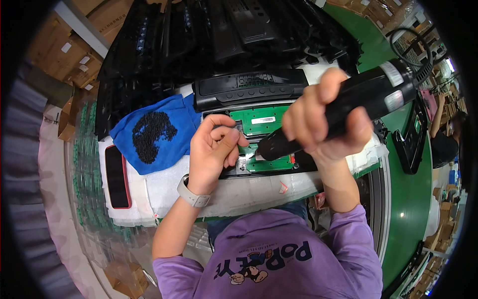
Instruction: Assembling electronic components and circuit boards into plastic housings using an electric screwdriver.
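Note:
My right hand (321, 122) is wrapped round a black corded electric screwdriver (371, 92), which slants down to the left. Its tip end meets a green circuit board (274, 164) in a black housing, and a bright spot shows there. Just left of the tip, my left hand (214, 147) is closed, thumb and fingers pressed together over the board's left end. Whatever they pinch, if anything, is too small to make out. Behind this board lies a second green board (251, 120) with a white label. A pile of tiny black screws (152, 137) rests on a blue cloth (122, 127) to the left.
A long black panel with buttons (249, 90) lies beyond the boards. Many black plastic housings (234, 35) are stacked at the back. A dark phone with a red edge (117, 177) lies on the white foam sheet (164, 192). The screwdriver's cord (423, 72) loops at the right.

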Demonstrator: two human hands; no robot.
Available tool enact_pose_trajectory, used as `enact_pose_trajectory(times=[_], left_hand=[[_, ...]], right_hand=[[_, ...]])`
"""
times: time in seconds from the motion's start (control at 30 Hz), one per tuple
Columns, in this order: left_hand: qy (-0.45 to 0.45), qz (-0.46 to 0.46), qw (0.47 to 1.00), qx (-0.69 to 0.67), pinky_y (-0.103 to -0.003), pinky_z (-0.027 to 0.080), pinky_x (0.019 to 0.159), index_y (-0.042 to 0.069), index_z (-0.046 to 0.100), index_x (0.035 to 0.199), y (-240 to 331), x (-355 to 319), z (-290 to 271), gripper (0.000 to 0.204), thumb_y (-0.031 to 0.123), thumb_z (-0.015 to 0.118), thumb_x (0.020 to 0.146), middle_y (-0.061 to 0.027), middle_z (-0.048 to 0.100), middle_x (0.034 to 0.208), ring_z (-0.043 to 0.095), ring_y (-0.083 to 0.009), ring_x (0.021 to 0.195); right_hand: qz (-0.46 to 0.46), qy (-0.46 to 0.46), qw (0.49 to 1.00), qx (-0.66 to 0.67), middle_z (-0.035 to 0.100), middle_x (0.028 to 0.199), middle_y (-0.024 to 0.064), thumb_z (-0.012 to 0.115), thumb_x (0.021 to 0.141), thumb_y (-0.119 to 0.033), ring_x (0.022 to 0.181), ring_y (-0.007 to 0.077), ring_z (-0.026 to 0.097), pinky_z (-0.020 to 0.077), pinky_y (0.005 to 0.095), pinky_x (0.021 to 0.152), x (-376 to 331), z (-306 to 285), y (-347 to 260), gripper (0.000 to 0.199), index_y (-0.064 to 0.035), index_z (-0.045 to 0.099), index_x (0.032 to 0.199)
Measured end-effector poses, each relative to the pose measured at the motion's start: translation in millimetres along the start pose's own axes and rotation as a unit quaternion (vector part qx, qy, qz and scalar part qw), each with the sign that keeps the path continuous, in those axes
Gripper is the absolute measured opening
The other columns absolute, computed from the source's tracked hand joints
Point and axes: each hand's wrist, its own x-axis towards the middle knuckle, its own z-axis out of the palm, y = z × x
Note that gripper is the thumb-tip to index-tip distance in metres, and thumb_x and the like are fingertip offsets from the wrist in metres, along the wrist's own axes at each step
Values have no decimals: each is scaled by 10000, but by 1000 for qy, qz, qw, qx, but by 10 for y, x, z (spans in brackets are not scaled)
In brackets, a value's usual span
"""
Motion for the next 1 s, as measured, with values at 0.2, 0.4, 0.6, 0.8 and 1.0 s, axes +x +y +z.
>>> enact_pose_trajectory(times=[0.2, 0.4, 0.6, 0.8, 1.0], left_hand=[[-14, -64, 997, 38, -167, 303, 377, -17, 560, 841, 31, -32, 9, 114, 91, 560, 878, -91, 619, 678, 410, -39, 395], [-29, -57, 994, 85, -157, 260, 369, -8, 549, 849, 26, -49, 43, 122, 109, 567, 878, -97, 604, 670, 370, -26, 390], [-23, -69, 996, 52, -152, 306, 373, -27, 574, 863, 16, -46, 35, 62, 17, 598, 827, -108, 623, 681, 430, -26, 406], [-43, -89, 993, 62, -165, 255, 352, -12, 549, 845, 9, -54, 17, 133, 117, 568, 876, -99, 595, 629, 367, -41, 360], [-28, -57, 996, 58, -175, 250, 321, -2, 534, 809, -27, -51, 27, 200, 178, 557, 893, -121, 587, 614, 364, -60, 318]], right_hand=[[-68, 100, 992, 18, 482, 593, 23, 430, 883, -426, 424, 140, 443, 420, 342, 527, -1, -131, -120, 369, -73, 464, 983], [-75, 120, 990, -12, 481, 587, 27, 426, 889, -405, 409, 142, 433, 418, 342, 516, -23, -100, -87, 350, -72, 465, 991], [-73, 106, 991, -16, 481, 579, 40, 428, 887, -384, 396, 146, 424, 409, 339, 496, -23, -82, -59, 343, -62, 455, 1001], [-66, 124, 990, -30, 468, 557, 40, 429, 885, -372, 383, 145, 411, 404, 337, 473, -52, -24, -20, 332, -63, 460, 1004], [-93, 184, 978, -38, 464, 554, 38, 432, 881, -386, 394, 144, 415, 414, 334, 485, -61, 37, -11, 334, -75, 467, 998]])
